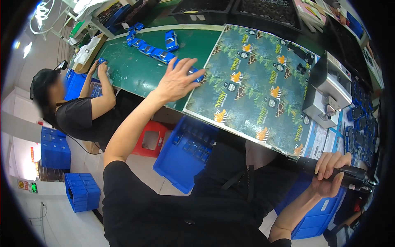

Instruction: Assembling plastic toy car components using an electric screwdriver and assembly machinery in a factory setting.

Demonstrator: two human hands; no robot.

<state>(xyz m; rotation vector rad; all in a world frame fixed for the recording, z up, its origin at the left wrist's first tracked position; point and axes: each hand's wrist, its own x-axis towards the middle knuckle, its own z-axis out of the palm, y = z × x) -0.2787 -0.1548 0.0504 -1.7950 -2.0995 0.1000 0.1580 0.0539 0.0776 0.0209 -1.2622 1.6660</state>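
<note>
My left hand [177, 80] reaches over the green table with its fingers spread. Under and beside those fingers sits a blue toy car [199, 76], partly hidden, at the near end of a line of blue toy cars [162, 55]. Whether the fingertips touch it is hard to see. Another blue toy car [171, 40] stands apart, just behind the line. At the lower right, my right hand [329, 171] is wrapped round a black cylindrical power screwdriver [354, 178], held off the table's edge.
A patterned animal-print mat [251, 82] covers the table's middle. A grey-white machine [327, 90] stands to its right, near dark blue parts [362, 127]. A blue bin [175, 158] with toy cars and a red stool [150, 139] are below. A co-worker [82, 107] handles a blue piece.
</note>
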